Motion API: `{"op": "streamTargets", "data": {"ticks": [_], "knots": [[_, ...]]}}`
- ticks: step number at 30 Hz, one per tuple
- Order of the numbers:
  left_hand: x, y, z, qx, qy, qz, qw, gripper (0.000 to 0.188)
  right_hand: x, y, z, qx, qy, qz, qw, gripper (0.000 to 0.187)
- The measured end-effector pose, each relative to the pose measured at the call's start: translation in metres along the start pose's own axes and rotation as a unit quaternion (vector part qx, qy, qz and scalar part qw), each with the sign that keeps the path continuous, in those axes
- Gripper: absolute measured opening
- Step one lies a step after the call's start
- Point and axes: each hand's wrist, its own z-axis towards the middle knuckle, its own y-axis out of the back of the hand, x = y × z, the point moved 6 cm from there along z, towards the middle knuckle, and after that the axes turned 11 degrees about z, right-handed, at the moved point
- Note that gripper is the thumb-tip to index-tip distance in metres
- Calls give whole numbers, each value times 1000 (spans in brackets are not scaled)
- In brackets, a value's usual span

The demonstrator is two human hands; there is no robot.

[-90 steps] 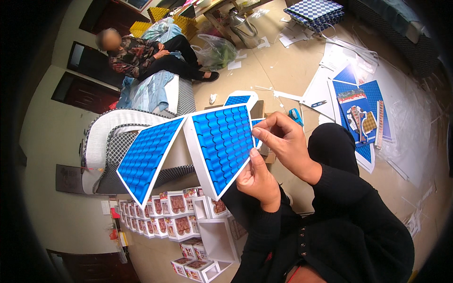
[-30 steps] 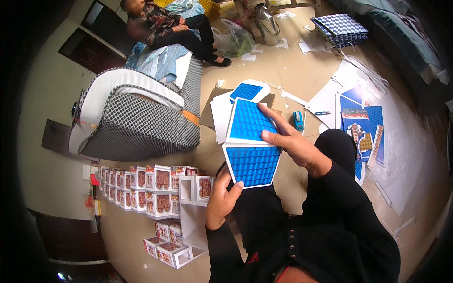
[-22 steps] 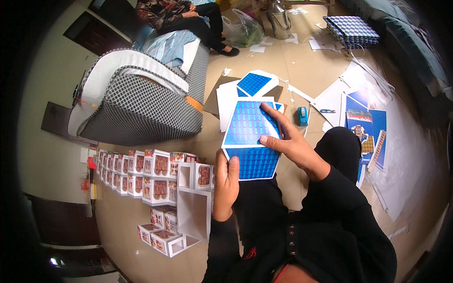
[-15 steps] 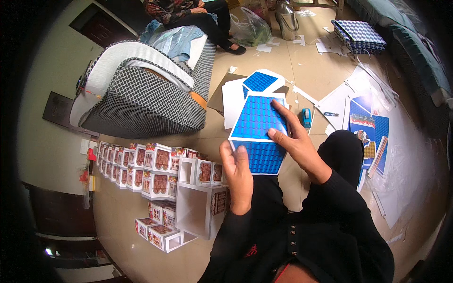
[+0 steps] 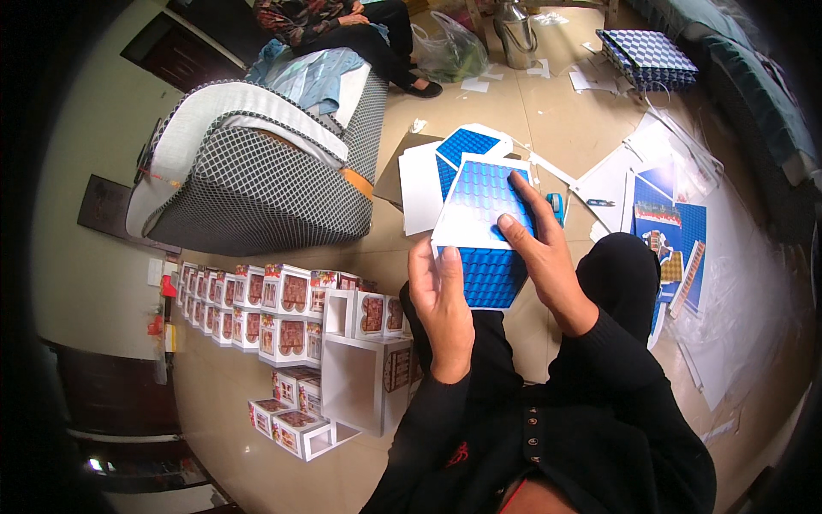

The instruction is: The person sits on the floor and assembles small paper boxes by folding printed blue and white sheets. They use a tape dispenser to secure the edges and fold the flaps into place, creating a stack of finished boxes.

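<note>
A blue card printed like roof tiles, with white edges (image 5: 481, 272), is held between my two hands above my lap. A white-edged fold or seam crosses it, and light glares off its upper panel. At its lower left edge, my left hand (image 5: 443, 317) pinches the card, thumb on top by the seam. My right hand (image 5: 552, 270) grips the right edge, with thumb and forefinger lying over the upper panel. Just beyond lie white sheets (image 5: 419, 197) and another blue tile-printed card (image 5: 473, 142).
White house-shaped boxes with brown printed fronts (image 5: 291, 338) stand in rows at left. A blue-green tape dispenser (image 5: 556, 206), a small cutter-like tool (image 5: 601, 203) and printed sheets (image 5: 693, 244) lie at right. A patterned sofa (image 5: 274, 184) stands at far left; another person sits beyond.
Both hands have shifted slightly right with the card. The upper panel has tilted and now catches a bright glare. The card covers more of the tape dispenser's surroundings.
</note>
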Motion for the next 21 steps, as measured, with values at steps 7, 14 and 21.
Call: {"op": "streamTargets", "data": {"ticks": [7,14,21], "knots": [[1,-1,3,-6,20,-1,1000,20,5,1,2,9,14,-15,1000,70],[-4,-6,4,-30,20,17,999,27,11,3,4,12,47,-47,998,71],[-1,-12,7,-39,41,0,998,24,19,6,4,4,91,-109,990,72]]}}
